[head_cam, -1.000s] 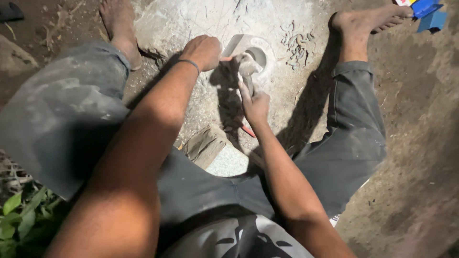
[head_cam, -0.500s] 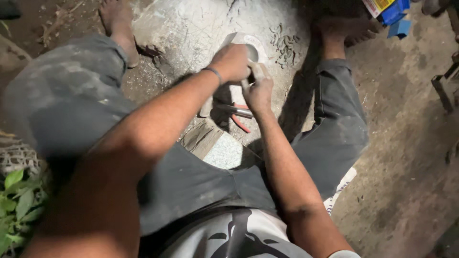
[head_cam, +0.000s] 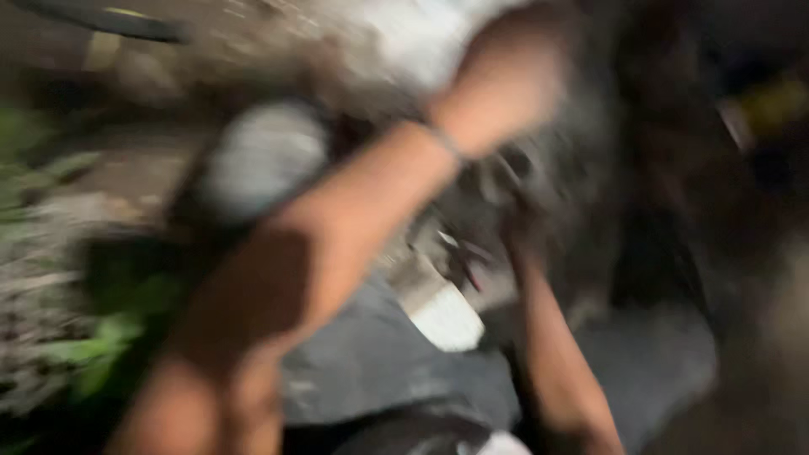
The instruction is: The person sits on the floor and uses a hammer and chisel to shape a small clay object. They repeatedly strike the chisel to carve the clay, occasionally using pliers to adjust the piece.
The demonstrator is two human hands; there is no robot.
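Heavy blur: left hand (head_cam: pixel 506 80) over the pale stone slab (head_cam: pixel 421 34), right hand (head_cam: pixel 527 223) just below it in shadow, fingers' grip on either hand unreadable.

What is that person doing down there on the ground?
A person sits on the ground in dusty grey trousers, both arms stretched forward. The left hand, with a thin band at its wrist, reaches over a pale stone. The right hand is lower, in shadow. The picture is badly blurred, so what either hand holds cannot be told. A pale block lies between the legs, and green leaves grow at the left.
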